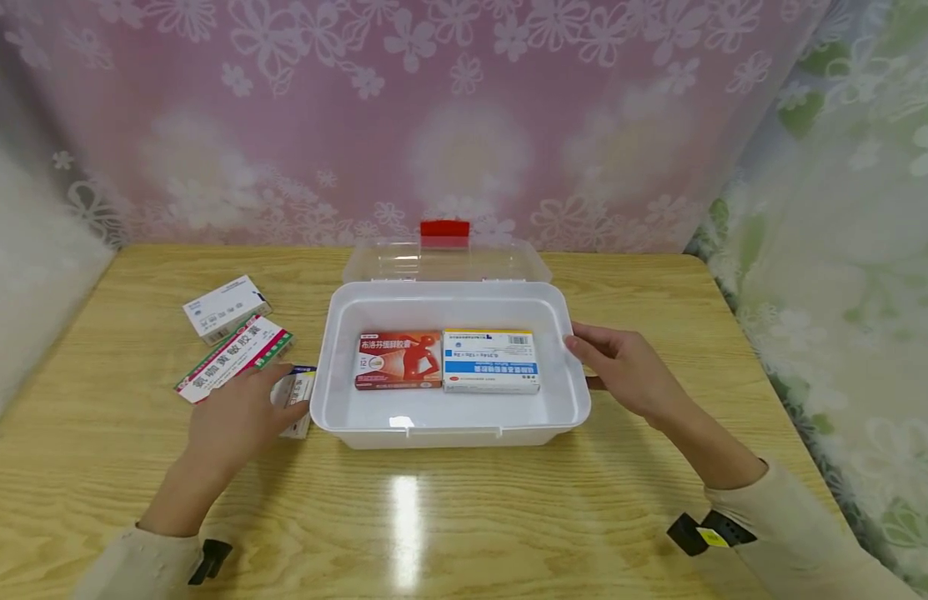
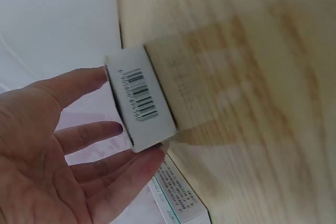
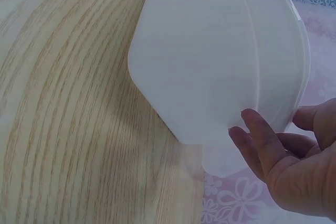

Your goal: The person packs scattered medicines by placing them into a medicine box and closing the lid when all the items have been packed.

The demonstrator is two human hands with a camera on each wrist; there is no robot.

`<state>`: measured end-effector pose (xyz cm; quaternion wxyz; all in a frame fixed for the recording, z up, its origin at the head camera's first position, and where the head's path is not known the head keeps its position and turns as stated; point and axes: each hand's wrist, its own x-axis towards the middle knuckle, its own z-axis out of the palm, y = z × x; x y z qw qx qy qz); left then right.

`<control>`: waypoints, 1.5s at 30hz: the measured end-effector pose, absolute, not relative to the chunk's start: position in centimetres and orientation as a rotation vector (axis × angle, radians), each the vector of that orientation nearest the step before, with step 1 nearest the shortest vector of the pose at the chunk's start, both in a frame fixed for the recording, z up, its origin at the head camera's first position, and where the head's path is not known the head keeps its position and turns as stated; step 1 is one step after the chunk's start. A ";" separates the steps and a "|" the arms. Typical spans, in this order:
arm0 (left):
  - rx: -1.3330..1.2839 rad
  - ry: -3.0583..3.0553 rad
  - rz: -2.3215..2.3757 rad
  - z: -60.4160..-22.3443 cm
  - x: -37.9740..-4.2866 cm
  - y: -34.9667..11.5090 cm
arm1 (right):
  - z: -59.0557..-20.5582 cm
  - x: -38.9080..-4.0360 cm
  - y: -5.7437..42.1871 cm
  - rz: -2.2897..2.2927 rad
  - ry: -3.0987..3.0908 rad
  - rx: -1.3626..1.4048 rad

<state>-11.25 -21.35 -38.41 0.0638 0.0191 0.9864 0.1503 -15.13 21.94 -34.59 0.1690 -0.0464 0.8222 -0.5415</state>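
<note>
A white plastic box (image 1: pixel 450 417) stands on the table, its clear lid tipped back behind it. Inside lie a red medicine box (image 1: pixel 398 360) and, beside it, a blue-and-white medicine box (image 1: pixel 490 361). My right hand (image 1: pixel 632 367) grips the plastic box's right rim, thumb on top and fingers against the outer wall (image 3: pixel 210 61). To the left, my left hand (image 1: pixel 234 417) pinches a small white medicine box (image 1: pixel 297 408) between thumb and fingers. Its barcode end (image 2: pixel 137 95) faces the left wrist camera. In the head view the hand covers part of this small box.
Left of the plastic box lie a pink-and-green medicine box (image 1: pixel 234 354) and, behind it, a white medicine box (image 1: pixel 227 308). The lid (image 1: pixel 388 260) carries a red latch (image 1: pixel 444 229). A flowered curtain (image 1: pixel 464 125) hangs along the table's back edge.
</note>
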 end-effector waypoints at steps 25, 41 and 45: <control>0.074 2.886 0.444 -38.4 -13.2 -20.5 | -34.9 -15.0 22.1 -1.554 2.402 -0.056; 0.126 2.950 0.463 -38.7 -13.2 -21.0 | -34.9 -14.8 22.1 -1.564 2.386 -0.046; 0.145 2.938 0.459 -38.6 -13.1 -21.1 | -35.0 -14.9 22.1 -1.560 2.395 -0.053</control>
